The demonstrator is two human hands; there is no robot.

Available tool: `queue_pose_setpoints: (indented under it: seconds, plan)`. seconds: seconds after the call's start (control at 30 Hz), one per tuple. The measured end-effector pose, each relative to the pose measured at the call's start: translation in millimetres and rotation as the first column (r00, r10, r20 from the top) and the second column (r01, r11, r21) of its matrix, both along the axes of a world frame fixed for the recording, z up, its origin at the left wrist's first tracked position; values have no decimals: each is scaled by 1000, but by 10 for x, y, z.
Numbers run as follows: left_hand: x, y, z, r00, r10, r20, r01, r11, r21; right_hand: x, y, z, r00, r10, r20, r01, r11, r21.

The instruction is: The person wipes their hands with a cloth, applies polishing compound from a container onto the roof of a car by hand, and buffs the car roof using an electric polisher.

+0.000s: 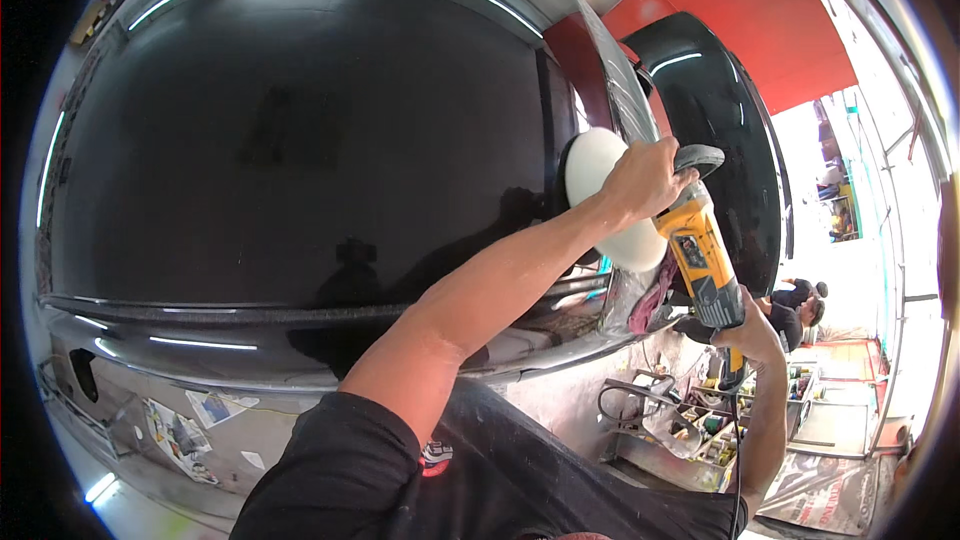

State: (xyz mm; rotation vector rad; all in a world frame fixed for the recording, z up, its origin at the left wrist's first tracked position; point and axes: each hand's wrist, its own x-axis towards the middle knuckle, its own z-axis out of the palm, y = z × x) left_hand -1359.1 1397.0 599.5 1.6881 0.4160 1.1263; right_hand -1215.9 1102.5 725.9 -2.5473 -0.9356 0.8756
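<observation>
My left hand (646,178) is closed on the grey front handle (701,157) of a yellow and black rotary polisher (701,255). My right hand (754,334) grips the rear of its body, where the cord hangs down. The polisher's round white pad (600,169) stands on edge near the right end of a glossy black car roof (315,127); whether it touches the car cannot be told. Clear plastic film (626,90) covers the car beyond the pad. A dark red cloth (654,296) lies on the film just under the polisher.
A second black car (720,127) stands behind at the right. Two people (795,311) are beyond my right hand. Trays of bottles and parts (705,435) stand at the lower right, and newspaper sheets (176,435) lie on the floor at the lower left.
</observation>
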Motion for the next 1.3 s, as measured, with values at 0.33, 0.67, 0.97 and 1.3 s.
queue_pose_setpoints:
  seconds: [0.33, 0.67, 0.97, 1.3]
  plan:
    - [-224, 1026, 41, 966, 247, 78, -246, 969, -22, 152, 1310, 180, 987, 98, 129, -98, 995, -11]
    - [-1509, 1399, 102, 850, 512, 125, -526, 838, 143, -756, 2070, 229, 931, 364, 3, -363, 927, 93]
    - [-1758, 252, 219, 912, 408, -39, -404, 911, 78, -754, 1033, 210, 908, 410, 80, -412, 911, 4]
    - [-785, -1411, -26, 1000, -8, -26, 9, 999, 49, -431, -1281, -269, 1000, -1, -14, 2, 998, 66]
